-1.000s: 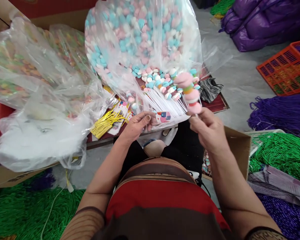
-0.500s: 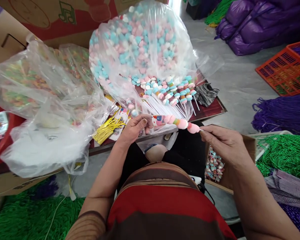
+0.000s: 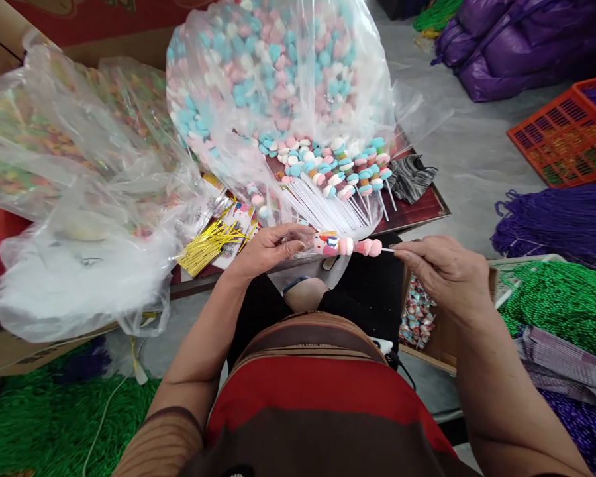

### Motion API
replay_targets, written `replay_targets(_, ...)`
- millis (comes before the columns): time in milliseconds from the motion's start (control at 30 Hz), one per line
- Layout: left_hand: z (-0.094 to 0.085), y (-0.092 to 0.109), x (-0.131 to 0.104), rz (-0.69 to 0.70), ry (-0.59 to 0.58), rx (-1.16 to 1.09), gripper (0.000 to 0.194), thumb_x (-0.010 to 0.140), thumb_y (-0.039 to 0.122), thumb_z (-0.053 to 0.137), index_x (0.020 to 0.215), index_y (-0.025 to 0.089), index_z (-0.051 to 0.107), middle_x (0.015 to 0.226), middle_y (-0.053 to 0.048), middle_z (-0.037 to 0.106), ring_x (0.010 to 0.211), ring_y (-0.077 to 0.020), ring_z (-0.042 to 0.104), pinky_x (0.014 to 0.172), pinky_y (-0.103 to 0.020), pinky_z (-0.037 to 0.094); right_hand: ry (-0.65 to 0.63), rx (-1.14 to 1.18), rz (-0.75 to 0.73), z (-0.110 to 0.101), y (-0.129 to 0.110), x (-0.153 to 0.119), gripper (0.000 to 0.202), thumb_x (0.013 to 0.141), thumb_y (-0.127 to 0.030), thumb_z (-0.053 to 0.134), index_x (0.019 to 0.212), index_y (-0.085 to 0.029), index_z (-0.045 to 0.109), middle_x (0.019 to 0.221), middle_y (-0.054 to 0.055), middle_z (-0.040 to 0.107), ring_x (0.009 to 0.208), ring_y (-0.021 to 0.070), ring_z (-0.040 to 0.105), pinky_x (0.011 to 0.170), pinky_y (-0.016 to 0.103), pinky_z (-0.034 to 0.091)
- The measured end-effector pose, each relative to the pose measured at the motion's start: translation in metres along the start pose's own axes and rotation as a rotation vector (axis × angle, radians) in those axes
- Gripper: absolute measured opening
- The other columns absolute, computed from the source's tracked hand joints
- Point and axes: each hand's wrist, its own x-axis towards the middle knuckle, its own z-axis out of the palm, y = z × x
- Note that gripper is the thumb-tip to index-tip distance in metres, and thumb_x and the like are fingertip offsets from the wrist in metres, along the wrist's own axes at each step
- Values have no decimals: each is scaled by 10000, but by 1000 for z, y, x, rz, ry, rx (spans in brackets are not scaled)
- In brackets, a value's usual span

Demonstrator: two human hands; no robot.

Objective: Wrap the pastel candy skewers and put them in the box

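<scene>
In front of my lap a skewer of pink and white marshmallows (image 3: 372, 248) lies level, partly inside a clear printed candy bag (image 3: 325, 243). My left hand (image 3: 273, 250) is closed on the bag at its left end. At the other end my right hand (image 3: 444, 271) pinches the skewer's white stick (image 3: 388, 250). Just beyond are white sticks (image 3: 322, 209) in a bundle, with finished marshmallow skewers (image 3: 362, 169) beside them. Gold twist ties (image 3: 211, 246) lie in a pile left of my left hand, on flat printed bags (image 3: 237, 228).
Behind the sticks stands a big clear bag of pink, blue and white marshmallows (image 3: 278, 73). Bags of coloured gummies (image 3: 69, 132) fill the left side. At my right are a cardboard box (image 3: 444, 331) holding wrapped candy, green cords (image 3: 561, 298) and an orange crate (image 3: 561, 132).
The marshmallow skewer has slid further left into the printed bag, so fewer marshmallows show outside it. Its white stick now shows before my right hand. The view has shifted slightly.
</scene>
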Motion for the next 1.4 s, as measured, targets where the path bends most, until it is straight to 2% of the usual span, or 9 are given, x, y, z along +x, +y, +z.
replay_targets(267,-6,10,12,-202,-416,-65,740,834,774,584,1186,137,717,936,-106,732,698,-128,603,619,-242,455,90,72,-23,10,-2,4,77,923,-238,661,891,-267,724,735,6,711,811,215,706,857,376,568)
replay_targets(433,0,33,28,-179,-602,201,504,885,604,629,1042,133,716,938,-67,723,804,-155,638,729,-250,482,137,115,6,11,-6,8,65,899,-243,692,837,-261,704,757,9,715,775,200,689,855,375,567)
replay_targets(633,11,43,39,210,-275,819,213,920,336,600,1006,173,706,863,-54,698,894,-220,661,905,-355,471,-9,261,295,15,-14,6,134,914,-349,667,878,-230,718,734,2,694,654,152,622,655,286,495)
replay_targets(800,24,66,50,491,61,595,91,857,170,644,885,200,724,822,-59,685,1108,-313,665,1176,-604,293,-179,767,581,40,-34,10,316,919,-486,658,1027,-199,730,598,-44,566,527,108,491,517,247,377)
replay_targets(900,31,95,31,580,27,620,271,874,87,594,1051,227,742,1065,-67,727,1322,-323,593,1241,-646,156,-70,1083,658,58,-43,18,358,869,-542,716,956,-196,751,535,-61,484,498,95,430,488,245,324)
replay_targets(1000,32,100,0,640,64,586,297,888,182,699,1155,313,709,1137,-33,734,1300,-258,621,1251,-539,287,81,1242,657,68,-47,27,348,790,-537,802,897,-208,768,537,-54,482,518,97,427,483,248,305)
replay_targets(1133,24,74,-8,550,464,245,392,794,447,830,1100,274,656,1078,-53,694,1104,-237,669,1046,-432,516,85,1259,652,71,-51,35,339,767,-518,824,926,-220,796,549,-40,524,524,101,426,479,251,298)
replay_targets(1233,24,70,11,376,334,-176,678,747,677,776,1262,282,581,1167,-72,679,1120,-247,683,927,-389,562,65,1233,635,75,-54,34,354,750,-514,831,936,-214,801,557,-31,556,520,100,439,468,243,294)
replay_targets(1400,41,84,34,282,421,-430,463,873,638,672,1142,266,620,948,-32,718,975,-206,723,757,-320,578,52,1170,621,84,-65,30,347,784,-513,799,966,-217,793,547,-43,545,488,95,409,461,254,305)
